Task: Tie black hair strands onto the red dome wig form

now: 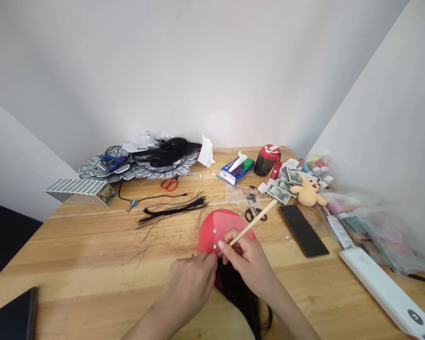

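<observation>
A red rounded form (207, 227) with a paler pink patch lies in front of me, two silver pinheads on it. Long black hair (242, 297) hangs from its near side toward me. My right hand (246, 257) grips a slim wooden stick (258, 218) like a pen, its lower end down at the near edge of the red form. Close by on the left, my left hand (194, 278) is closed, fingertips pressed together at that edge; what they pinch is hidden. Left of the form, a loose bundle of black hair (173, 211) rests on the wooden table (102, 264).
Black-handled scissors (255, 215) lie just beyond the red form, red-handled scissors (170, 183) farther back. On the right are a phone (304, 231), a yellow bear toy (309, 191) and a long white device (382, 288). A tissue pack (237, 169) and red-lidded container (267, 160) stand behind.
</observation>
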Action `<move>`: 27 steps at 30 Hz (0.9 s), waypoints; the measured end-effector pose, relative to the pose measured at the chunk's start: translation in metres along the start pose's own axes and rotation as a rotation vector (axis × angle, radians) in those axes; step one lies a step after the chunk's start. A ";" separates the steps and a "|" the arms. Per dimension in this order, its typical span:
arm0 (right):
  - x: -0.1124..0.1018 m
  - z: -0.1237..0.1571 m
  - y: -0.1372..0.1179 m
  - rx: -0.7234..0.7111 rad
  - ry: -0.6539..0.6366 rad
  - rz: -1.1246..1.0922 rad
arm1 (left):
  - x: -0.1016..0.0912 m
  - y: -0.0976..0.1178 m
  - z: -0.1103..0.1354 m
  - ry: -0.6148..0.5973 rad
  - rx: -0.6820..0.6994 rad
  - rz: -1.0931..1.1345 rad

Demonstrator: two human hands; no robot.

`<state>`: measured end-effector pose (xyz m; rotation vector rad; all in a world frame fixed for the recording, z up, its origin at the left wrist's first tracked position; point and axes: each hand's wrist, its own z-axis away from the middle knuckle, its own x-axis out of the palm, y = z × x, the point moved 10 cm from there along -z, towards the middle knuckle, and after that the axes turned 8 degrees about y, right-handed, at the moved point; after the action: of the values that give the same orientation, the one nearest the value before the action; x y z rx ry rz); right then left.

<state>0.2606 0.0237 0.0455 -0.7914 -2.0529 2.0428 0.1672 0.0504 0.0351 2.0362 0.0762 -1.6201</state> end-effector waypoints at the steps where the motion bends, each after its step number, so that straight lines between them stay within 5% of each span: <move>1: 0.000 0.000 0.000 0.004 0.006 -0.004 | 0.000 0.003 0.001 -0.001 0.028 -0.034; 11: -0.002 0.001 0.007 0.035 0.051 -0.014 | 0.000 0.009 0.043 0.058 0.156 -0.101; 16: -0.002 0.001 0.008 0.029 0.047 0.012 | -0.021 0.015 0.057 0.312 0.204 0.084; 18: -0.003 0.001 0.007 0.018 0.039 0.021 | -0.019 0.018 0.056 0.301 0.216 0.255; 24: -0.004 0.005 0.004 0.001 -0.011 0.055 | 0.019 -0.012 0.054 0.245 -0.170 0.883; 27: -0.003 0.006 0.000 -0.009 -0.051 0.073 | 0.038 -0.024 0.060 0.265 -0.317 1.006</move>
<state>0.2607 0.0168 0.0455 -0.8355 -2.0911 2.1147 0.1153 0.0343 -0.0176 1.5928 -0.4880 -0.6577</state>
